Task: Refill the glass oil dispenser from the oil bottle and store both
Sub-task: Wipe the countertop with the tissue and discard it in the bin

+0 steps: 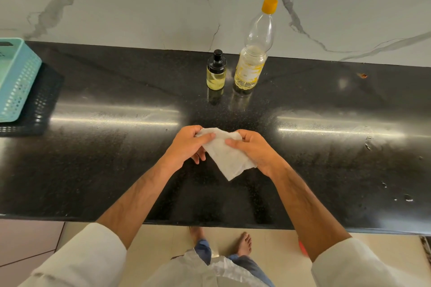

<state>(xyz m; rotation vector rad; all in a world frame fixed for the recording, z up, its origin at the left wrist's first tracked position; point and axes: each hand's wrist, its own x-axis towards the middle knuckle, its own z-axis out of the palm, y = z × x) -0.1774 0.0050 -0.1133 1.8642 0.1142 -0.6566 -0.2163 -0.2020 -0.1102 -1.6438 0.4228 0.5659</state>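
Both hands, left hand point(186, 144) and right hand point(253, 149), pinch 1 tissue point(227, 156) over the near bench point(105, 158). Dispenser point(216, 72) and bottle point(254, 53) stand capped, far centre. Oily fingers could later let either slip.

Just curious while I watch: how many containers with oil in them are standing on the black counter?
2. The small glass oil dispenser stands at the back; the taller oil bottle stands right beside it. None seems hidden.

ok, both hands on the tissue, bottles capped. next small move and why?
Probably set the tissue down: left hand and right hand both pinch it, so neither is free. The dispenser and oil bottle stand capped on the counter, not yet stored.
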